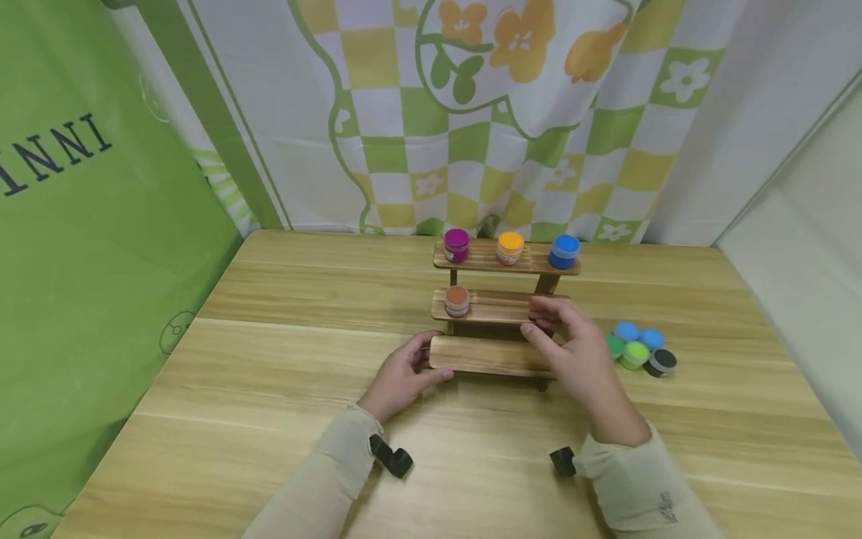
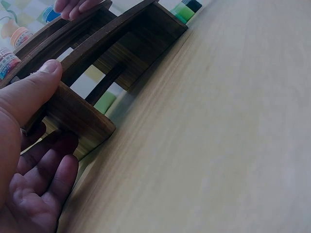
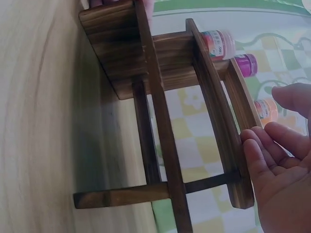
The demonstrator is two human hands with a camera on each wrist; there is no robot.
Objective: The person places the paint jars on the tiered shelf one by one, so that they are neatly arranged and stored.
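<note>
A three-tier wooden display rack [image 1: 491,355] stands on the table. My left hand [image 1: 399,378] holds the left end of its lowest shelf, with the thumb [image 2: 41,80] against the front edge and the other fingers behind the side panel. At the right end of the middle shelf, my right hand [image 1: 586,363] has relaxed fingers and holds no jar; its fingertips lie close to that shelf, and contact is hard to tell. Purple [image 1: 456,245], orange [image 1: 510,248] and blue [image 1: 564,251] paint jars line the top shelf. A brown-lidded jar [image 1: 457,301] sits at the middle shelf's left.
Right of the rack, several paint jars cluster on the table [image 1: 303,404]: blue ones [image 1: 627,332], greens [image 1: 634,355] and a black one [image 1: 661,362]. A patterned curtain [image 1: 471,150] hangs behind, with a green cloth [image 1: 81,247] at left.
</note>
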